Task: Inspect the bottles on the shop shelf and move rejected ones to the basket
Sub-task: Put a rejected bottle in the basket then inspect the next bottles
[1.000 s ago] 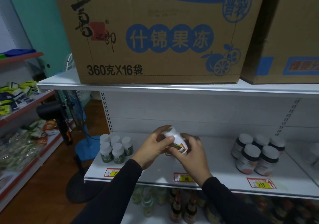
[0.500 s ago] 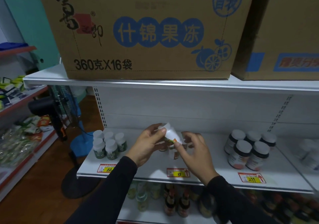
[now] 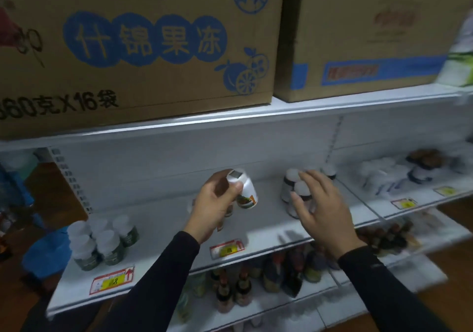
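**shelfwatcher:** ok so starting at the far left of the shop shelf (image 3: 158, 219), there's a cluster of green-label bottles (image 3: 102, 242) with white caps, standing upright near the front edge, price tag (image 3: 111, 280) right below them.

**binboy22:** and the one being checked?

**shelfwatcher:** the white bottle (image 3: 244, 189) is up in the air above the middle of the shelf, tilted, held in the left hand (image 3: 215, 203). Fingers and thumb curled round it, so that grip is pinching the bottle itself (label picture faces down-right, pretty blurry).

**binboy22:** right hand?

**shelfwatcher:** right hand (image 3: 323, 209) is just beside it but apart, not touching the bottle. Fingers spread and straight, holding nothing, hovering in front of the dark-banded jars (image 3: 291, 188) further right on the shelf.

**binboy22:** anything up top?

**shelfwatcher:** two cardboard boxes on the shelf above, the blue-printed box (image 3: 143, 47) on the left and a plainer box (image 3: 371, 32) beside it. More bottles on the lower shelf (image 3: 276, 275), too blurry to tell what.
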A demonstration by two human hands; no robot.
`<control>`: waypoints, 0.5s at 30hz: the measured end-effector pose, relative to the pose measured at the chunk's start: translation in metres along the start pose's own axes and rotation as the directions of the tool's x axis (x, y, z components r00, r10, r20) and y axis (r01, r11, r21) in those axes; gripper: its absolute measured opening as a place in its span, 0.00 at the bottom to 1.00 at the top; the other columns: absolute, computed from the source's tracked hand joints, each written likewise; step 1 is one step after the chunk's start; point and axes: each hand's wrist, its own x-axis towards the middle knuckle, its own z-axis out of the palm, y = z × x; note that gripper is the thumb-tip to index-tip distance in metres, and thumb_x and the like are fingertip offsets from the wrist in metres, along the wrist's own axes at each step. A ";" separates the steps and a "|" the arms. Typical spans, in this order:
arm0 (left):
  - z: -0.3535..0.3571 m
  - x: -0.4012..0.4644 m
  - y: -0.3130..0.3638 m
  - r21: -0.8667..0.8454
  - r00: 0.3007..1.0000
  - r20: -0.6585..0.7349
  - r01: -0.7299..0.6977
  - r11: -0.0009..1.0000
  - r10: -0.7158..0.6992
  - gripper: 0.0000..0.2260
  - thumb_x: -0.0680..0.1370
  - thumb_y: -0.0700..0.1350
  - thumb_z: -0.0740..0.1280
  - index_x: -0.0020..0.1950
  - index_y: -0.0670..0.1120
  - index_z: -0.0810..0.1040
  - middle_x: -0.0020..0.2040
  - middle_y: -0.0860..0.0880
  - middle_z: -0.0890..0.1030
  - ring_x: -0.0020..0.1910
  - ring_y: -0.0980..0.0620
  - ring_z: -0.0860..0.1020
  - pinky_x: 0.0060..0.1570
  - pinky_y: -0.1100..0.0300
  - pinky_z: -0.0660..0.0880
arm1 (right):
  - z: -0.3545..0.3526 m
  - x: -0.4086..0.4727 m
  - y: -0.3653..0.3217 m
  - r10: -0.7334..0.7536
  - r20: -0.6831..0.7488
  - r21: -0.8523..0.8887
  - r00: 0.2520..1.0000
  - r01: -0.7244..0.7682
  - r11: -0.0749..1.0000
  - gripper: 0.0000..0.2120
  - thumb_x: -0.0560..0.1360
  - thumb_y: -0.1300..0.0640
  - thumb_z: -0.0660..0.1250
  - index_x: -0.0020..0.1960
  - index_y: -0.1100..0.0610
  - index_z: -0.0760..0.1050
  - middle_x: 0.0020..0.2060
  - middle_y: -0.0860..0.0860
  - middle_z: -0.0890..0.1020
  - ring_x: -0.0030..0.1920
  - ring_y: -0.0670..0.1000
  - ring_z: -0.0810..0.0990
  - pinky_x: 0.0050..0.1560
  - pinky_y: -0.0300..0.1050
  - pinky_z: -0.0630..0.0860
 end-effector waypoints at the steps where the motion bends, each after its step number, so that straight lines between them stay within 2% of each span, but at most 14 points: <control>1: 0.008 0.004 -0.001 0.002 0.999 0.036 -0.007 1.000 0.007 0.10 0.78 0.45 0.69 0.59 0.51 0.79 0.46 0.51 0.83 0.40 0.52 0.79 0.38 0.55 0.76 | -0.012 -0.006 0.006 0.022 -0.015 -0.044 1.000 -0.023 0.999 0.22 0.77 0.47 0.62 0.63 0.61 0.76 0.62 0.57 0.77 0.61 0.55 0.76 0.59 0.49 0.74; 3: 0.026 0.012 -0.004 -0.009 0.994 0.111 -0.017 1.000 0.018 0.11 0.78 0.44 0.70 0.59 0.50 0.79 0.51 0.53 0.84 0.46 0.55 0.81 0.45 0.59 0.77 | -0.036 -0.022 0.017 0.079 -0.039 -0.129 0.996 -0.083 0.988 0.22 0.77 0.47 0.62 0.63 0.61 0.76 0.62 0.58 0.77 0.61 0.57 0.76 0.59 0.51 0.75; 5: 0.048 0.018 -0.006 -0.014 0.981 0.196 -0.014 1.000 0.017 0.12 0.75 0.47 0.72 0.58 0.51 0.79 0.55 0.52 0.84 0.54 0.55 0.81 0.56 0.56 0.77 | -0.063 -0.043 0.027 0.157 -0.050 -0.206 0.986 -0.164 0.965 0.23 0.78 0.46 0.61 0.65 0.61 0.75 0.63 0.58 0.77 0.62 0.57 0.75 0.60 0.54 0.75; 6: 0.062 0.020 -0.008 -0.012 0.969 0.246 -0.016 1.000 0.018 0.12 0.75 0.48 0.73 0.57 0.51 0.79 0.55 0.53 0.84 0.55 0.55 0.81 0.57 0.56 0.76 | -0.077 -0.054 0.032 0.198 -0.064 -0.241 0.978 -0.208 0.948 0.24 0.78 0.45 0.60 0.66 0.61 0.74 0.63 0.58 0.76 0.63 0.56 0.74 0.60 0.54 0.75; 9: 0.108 0.020 -0.014 -0.016 0.930 0.367 -0.013 1.000 0.018 0.12 0.74 0.47 0.71 0.56 0.50 0.79 0.54 0.54 0.84 0.54 0.57 0.81 0.57 0.58 0.76 | -0.120 -0.090 0.045 0.286 -0.138 -0.339 0.948 -0.317 0.886 0.24 0.79 0.45 0.60 0.66 0.60 0.74 0.64 0.57 0.76 0.64 0.55 0.73 0.63 0.51 0.73; 12: 0.164 0.011 -0.019 -0.039 0.874 0.486 0.019 0.999 0.003 0.10 0.77 0.41 0.70 0.58 0.47 0.79 0.53 0.52 0.84 0.52 0.55 0.81 0.50 0.62 0.77 | -0.162 -0.125 0.056 0.370 -0.226 -0.412 0.901 -0.432 0.802 0.25 0.79 0.43 0.58 0.66 0.61 0.75 0.63 0.57 0.77 0.65 0.54 0.73 0.64 0.50 0.72; 15: 0.227 -0.002 -0.022 -0.029 0.817 0.577 0.020 0.999 0.001 0.10 0.77 0.41 0.71 0.57 0.48 0.80 0.53 0.51 0.85 0.52 0.54 0.81 0.52 0.59 0.77 | -0.202 -0.159 0.071 0.442 -0.294 -0.466 0.848 -0.530 0.708 0.25 0.79 0.43 0.58 0.67 0.59 0.74 0.64 0.57 0.77 0.66 0.54 0.73 0.64 0.50 0.73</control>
